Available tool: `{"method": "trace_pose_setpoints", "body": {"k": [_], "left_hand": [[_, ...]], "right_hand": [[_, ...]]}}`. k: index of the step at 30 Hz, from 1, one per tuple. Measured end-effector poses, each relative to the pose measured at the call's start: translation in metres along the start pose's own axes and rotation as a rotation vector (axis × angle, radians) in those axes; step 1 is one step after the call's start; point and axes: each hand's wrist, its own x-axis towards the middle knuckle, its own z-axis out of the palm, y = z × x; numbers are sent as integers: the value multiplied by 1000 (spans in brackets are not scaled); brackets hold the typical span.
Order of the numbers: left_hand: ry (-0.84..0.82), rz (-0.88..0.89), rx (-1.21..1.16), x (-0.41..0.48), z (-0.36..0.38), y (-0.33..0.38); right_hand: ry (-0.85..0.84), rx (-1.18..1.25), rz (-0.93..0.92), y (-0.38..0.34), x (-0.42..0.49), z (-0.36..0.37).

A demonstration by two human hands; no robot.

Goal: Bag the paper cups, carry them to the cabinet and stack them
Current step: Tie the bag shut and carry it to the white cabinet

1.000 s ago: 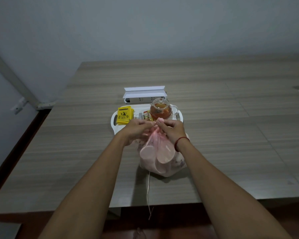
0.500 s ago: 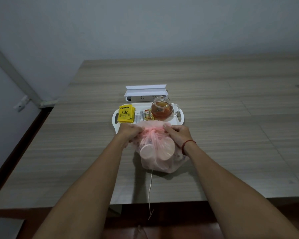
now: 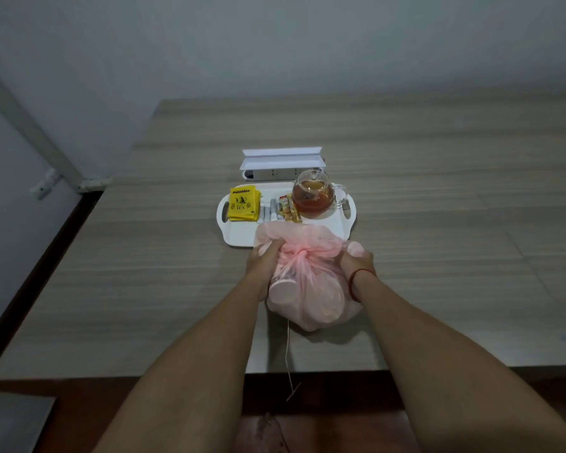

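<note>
Pink plastic bag [image 3: 311,299], knotted at top, w/ paper cups [image 3: 281,291] inside; sits on table [image 3: 144,289] at white tray's [image 3: 224,225] near rim. L hand [image 3: 263,261] & R hand [image 3: 353,263]: fingers curled, each gripping 1 bag end.

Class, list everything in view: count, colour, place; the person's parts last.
table: one, grey-brown, under everything
tray: one, white, mid-table
tea packets: small stack, yellow, tray's left
teapot: one, clear glass with amber tea, tray's right
sachets: several, mixed colours, tray's middle
box: one, white, behind tray
pink bag: one, tied, before tray
paper cups: several, pale, inside bag
left hand: one, grips bag's left
right hand: one, red band on wrist, grips bag's right
</note>
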Motion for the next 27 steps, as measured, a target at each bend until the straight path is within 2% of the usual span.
{"method": "trace_pose_setpoints", "body": {"k": [3,8,12,16,20,23,27], "left_hand": [[22,28,-19,-13,1,0],[135,80,-126,-48,-19,2],[309,157,-245,-85,-72,5],[484,195,-417,-135,-165,-3],[714,238,-499,-200,-296,-34],[952,265,-502,-265,-401,-79],[1150,238,-572,-360,-524,-158]], "right_hand": [[52,-9,29,5,-8,-7],[-49,-91,-43,-9,-45,-9],[-146,-153,-151,-20,-94,23],[-335,-219,-240,-10,-172,90],[-556,-270,-313,25,-283,172],[-733,-348,-343,76,-384,232],[-945,-476,-347,159,-524,296]]}}
